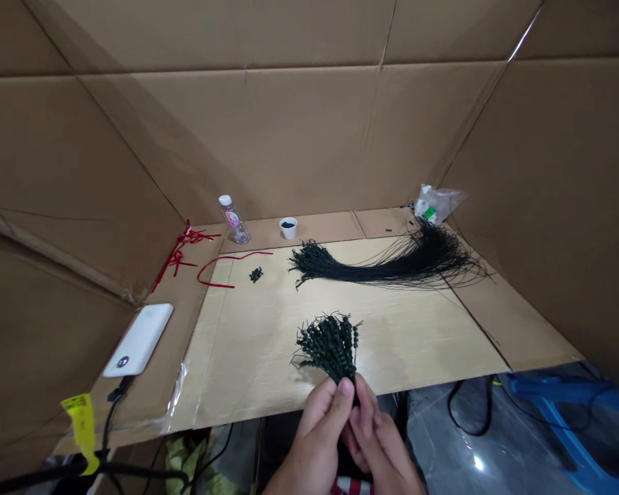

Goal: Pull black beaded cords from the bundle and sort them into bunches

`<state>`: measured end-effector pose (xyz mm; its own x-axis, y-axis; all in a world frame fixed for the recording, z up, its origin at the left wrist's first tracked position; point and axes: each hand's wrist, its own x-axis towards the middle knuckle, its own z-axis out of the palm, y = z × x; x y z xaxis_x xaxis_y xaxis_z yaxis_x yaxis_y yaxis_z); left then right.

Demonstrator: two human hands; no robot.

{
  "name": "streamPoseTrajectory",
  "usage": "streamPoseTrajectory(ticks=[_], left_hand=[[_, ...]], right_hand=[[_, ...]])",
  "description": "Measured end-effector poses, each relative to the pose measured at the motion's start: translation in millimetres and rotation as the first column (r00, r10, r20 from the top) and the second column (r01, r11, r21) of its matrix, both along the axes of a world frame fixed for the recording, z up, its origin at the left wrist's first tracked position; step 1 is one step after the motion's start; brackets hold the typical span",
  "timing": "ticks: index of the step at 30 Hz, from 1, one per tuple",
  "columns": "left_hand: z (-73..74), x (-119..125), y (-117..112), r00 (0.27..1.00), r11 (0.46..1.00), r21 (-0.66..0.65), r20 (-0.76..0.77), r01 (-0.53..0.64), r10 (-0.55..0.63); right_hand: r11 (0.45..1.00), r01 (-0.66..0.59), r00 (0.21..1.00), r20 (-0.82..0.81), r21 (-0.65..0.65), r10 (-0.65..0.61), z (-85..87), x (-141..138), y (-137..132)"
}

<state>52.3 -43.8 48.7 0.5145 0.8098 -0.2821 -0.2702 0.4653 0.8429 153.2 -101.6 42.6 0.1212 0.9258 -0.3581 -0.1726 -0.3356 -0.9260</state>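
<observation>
My left fingers (pixel 346 389) and right fingers (pixel 363 394) grasp one beaded bundle (pixel 330 344) at the near edge of the table (pixel 247 357); another bundle (pixel 361 273) beyond looks strung too, leaving loose beads (pixel 256 275) unthreaded

This looks like a makeshift craft booth; whether it stands in a home or a workshop cannot be told. Creased cardboard walls (pixel 309 137) enclose a worktop (pixel 402 330) set out with a bundle of thin black strands (pixel 371 273), a cup (pixel 289 234) of small dark pieces and red ribbon (pixel 200 272). Below shows a shiny grey floor (pixel 433 440).
</observation>
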Motion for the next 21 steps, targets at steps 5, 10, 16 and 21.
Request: streamPoseTrajectory(ticks=[5, 10, 16, 21], left_hand=[[17.9, -3.5, 6.6, 0.997, 0.999, 0.008, 0.055, 0.052, -0.052], [29.5, -7.4, 14.5, 0.996, 0.993, 0.115, 0.073, 0.033, -0.041], [19.8, -1.6, 9.9, 0.983, 0.996, 0.094, 0.184, -0.008, -0.009], [15.3, 3.0, 6.4, 0.977, 0.995, 0.093, 0.214, -0.040, 0.019]], right_hand=[[0.999, -0.034, 0.999, 0.016, -0.030, 0.034, -10.9, -2.2, -2.9], [0.986, -0.163, 0.986, 0.041, 0.013, 0.163, -41.1, -3.9, 2.7], [0.996, -0.083, 0.997, -0.005, 0.025, 0.083, -41.4, -6.7, -5.8], [0.997, -0.066, 0.995, -0.069, 0.025, 0.068, -29.1, -6.8, -9.2]])
